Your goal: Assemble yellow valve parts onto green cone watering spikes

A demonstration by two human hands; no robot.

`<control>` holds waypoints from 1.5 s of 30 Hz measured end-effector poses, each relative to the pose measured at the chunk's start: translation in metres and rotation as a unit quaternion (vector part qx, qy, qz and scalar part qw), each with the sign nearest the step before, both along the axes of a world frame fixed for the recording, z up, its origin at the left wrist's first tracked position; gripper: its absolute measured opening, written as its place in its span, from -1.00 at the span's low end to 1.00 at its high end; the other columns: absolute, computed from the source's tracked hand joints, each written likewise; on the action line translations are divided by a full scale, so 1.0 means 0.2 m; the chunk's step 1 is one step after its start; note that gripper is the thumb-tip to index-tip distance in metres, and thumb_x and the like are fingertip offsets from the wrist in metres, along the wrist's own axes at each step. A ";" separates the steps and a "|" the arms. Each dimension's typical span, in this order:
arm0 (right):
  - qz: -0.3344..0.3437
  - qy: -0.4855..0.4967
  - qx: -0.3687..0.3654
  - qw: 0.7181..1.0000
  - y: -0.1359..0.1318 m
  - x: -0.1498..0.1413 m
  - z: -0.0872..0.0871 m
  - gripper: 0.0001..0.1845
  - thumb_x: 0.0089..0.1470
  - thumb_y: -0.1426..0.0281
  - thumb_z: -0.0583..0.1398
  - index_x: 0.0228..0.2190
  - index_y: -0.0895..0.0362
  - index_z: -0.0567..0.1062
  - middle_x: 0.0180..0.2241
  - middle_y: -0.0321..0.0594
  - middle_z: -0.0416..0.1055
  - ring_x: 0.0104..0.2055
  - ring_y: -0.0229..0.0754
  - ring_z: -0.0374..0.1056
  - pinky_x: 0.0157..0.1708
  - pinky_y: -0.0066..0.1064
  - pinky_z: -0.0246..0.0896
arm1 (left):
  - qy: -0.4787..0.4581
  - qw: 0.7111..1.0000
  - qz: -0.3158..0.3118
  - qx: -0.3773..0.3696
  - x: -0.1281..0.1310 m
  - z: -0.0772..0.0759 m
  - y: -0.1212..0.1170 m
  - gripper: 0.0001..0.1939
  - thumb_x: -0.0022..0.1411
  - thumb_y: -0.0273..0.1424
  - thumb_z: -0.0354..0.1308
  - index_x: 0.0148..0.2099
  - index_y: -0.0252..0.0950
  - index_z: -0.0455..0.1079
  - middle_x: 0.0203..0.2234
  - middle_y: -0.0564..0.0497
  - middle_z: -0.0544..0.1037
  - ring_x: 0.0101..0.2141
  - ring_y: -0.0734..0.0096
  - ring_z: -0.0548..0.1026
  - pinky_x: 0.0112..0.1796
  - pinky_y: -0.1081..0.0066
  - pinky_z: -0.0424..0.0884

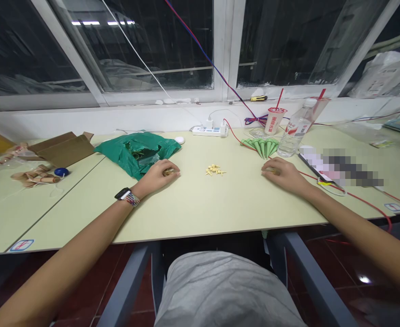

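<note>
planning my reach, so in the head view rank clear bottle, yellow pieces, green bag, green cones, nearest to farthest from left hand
1. Green bag: right beside the left hand, behind it
2. Yellow pieces: to its right, mid-table
3. Green cones: farther right
4. Clear bottle: just right of the cones

Clear bottle [295, 129] beside lidded cup [275, 121]

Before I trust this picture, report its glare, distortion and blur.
Head view: bright reflections streak the window pane, a glare spot sits on the floor; head view: the slanting window frame suggests wide-angle distortion; head view: blocky pixelation partly covers the phone; head view: the yellow pieces look soft, fine detail unclear.
</note>
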State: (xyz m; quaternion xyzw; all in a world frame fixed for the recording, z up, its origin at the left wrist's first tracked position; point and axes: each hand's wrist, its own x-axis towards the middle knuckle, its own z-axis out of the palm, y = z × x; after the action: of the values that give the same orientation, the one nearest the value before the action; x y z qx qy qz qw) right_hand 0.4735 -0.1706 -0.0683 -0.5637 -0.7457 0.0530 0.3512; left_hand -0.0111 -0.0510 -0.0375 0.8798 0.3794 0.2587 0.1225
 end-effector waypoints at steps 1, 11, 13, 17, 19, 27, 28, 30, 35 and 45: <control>0.006 -0.007 0.005 1.000 0.00 -0.01 -0.01 -0.78 0.22 0.21 0.24 -0.26 0.06 0.63 -0.15 -0.07 0.55 -0.06 0.05 0.49 0.06 -0.09 0.34 | 0.005 1.000 -0.001 0.005 0.00 0.00 0.00 -0.71 0.33 -0.09 0.22 -0.18 -0.19 0.59 -0.19 -0.08 0.63 -0.13 0.15 0.53 -0.03 0.24 0.41; 0.002 -0.036 0.024 0.999 0.04 0.00 -0.04 -0.84 0.19 0.35 0.15 -0.34 0.08 0.54 -0.25 -0.09 0.49 -0.16 0.01 0.45 -0.06 -0.16 0.33 | 0.027 0.999 0.001 0.032 -0.01 -0.02 0.04 -0.79 0.34 -0.23 0.12 -0.21 -0.21 0.51 -0.23 -0.07 0.60 -0.18 0.19 0.50 -0.11 0.24 0.36; 0.002 -0.047 0.031 0.998 0.05 0.00 -0.04 -0.85 0.21 0.36 0.15 -0.32 0.08 0.53 -0.24 -0.07 0.49 -0.15 0.02 0.45 -0.07 -0.15 0.33 | 0.034 0.999 -0.002 0.039 -0.01 -0.02 0.04 -0.79 0.37 -0.22 0.12 -0.21 -0.21 0.50 -0.24 -0.07 0.58 -0.18 0.18 0.49 -0.11 0.24 0.36; -0.018 -0.082 0.113 0.990 0.04 -0.08 0.00 -0.79 0.25 0.33 0.17 -0.14 0.09 0.56 -0.15 0.02 0.52 -0.02 0.15 0.40 0.04 -0.02 0.30 | 0.040 0.998 -0.003 0.050 0.00 -0.01 0.03 -0.76 0.39 -0.18 0.13 -0.21 -0.21 0.49 -0.24 -0.08 0.57 -0.17 0.15 0.48 -0.09 0.22 0.36; 0.003 -0.107 0.137 0.985 0.03 -0.17 0.02 -0.75 0.26 0.34 0.17 -0.09 0.10 0.58 -0.13 0.05 0.52 0.01 0.18 0.37 0.08 0.04 0.27 | 0.037 0.998 -0.003 0.052 0.00 -0.01 0.03 -0.76 0.39 -0.17 0.14 -0.21 -0.21 0.49 -0.25 -0.08 0.57 -0.18 0.15 0.48 -0.10 0.22 0.36; 0.053 -0.125 0.056 0.989 0.19 -0.66 0.04 -0.79 0.25 0.33 0.24 -0.11 0.11 0.60 -0.17 -0.03 0.50 -0.06 0.09 0.38 -0.11 -0.12 0.30 | -0.166 0.983 0.065 -0.032 0.00 0.01 0.02 -0.64 0.40 -0.05 0.09 -0.19 -0.23 0.49 -0.24 -0.07 0.61 -0.18 0.19 0.54 -0.07 0.25 0.44; 0.047 -0.123 0.043 0.990 0.21 -0.69 0.04 -0.81 0.22 0.34 0.26 -0.14 0.11 0.60 -0.19 -0.05 0.50 -0.06 0.08 0.38 -0.14 -0.14 0.29 | -0.206 0.975 0.069 -0.046 0.00 0.02 0.02 -0.63 0.40 -0.05 0.09 -0.18 -0.24 0.49 -0.24 -0.08 0.61 -0.17 0.20 0.55 -0.06 0.26 0.45; 0.048 -0.118 0.021 0.992 0.24 -0.71 0.04 -0.87 0.20 0.38 0.26 -0.20 0.09 0.59 -0.22 -0.09 0.51 -0.08 0.05 0.38 -0.17 -0.17 0.27 | -0.267 0.959 0.068 -0.065 -0.01 0.02 0.02 -0.62 0.39 -0.04 0.10 -0.18 -0.25 0.49 -0.26 -0.08 0.59 -0.19 0.22 0.55 -0.06 0.26 0.48; 0.080 -0.096 0.010 0.992 0.23 -0.67 0.05 -0.92 0.15 0.49 0.24 -0.34 0.08 0.53 -0.26 -0.10 0.54 -0.13 0.00 0.37 -0.16 -0.21 0.25 | -0.316 0.944 0.083 -0.045 0.03 0.07 0.04 -0.65 0.37 -0.06 0.13 -0.21 -0.25 0.49 -0.30 -0.07 0.58 -0.20 0.23 0.55 -0.05 0.24 0.51; 0.134 0.219 -0.108 0.960 0.28 -0.61 0.13 -0.89 0.03 0.31 0.30 -0.38 0.09 0.58 -0.41 -0.23 0.53 -0.35 -0.14 0.39 -0.28 -0.29 0.27 | -0.158 0.983 -0.075 0.057 0.44 0.16 -0.08 -0.76 0.44 -0.17 0.16 -0.14 -0.24 0.47 -0.22 -0.07 0.61 -0.20 0.25 0.55 -0.08 0.26 0.44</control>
State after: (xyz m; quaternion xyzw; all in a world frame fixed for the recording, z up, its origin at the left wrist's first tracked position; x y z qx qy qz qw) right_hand 0.3509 -0.1149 -0.0413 -0.4679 -0.7088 0.3017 0.4332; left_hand 0.0776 -0.0671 -0.0054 0.8593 0.2730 0.4059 0.1494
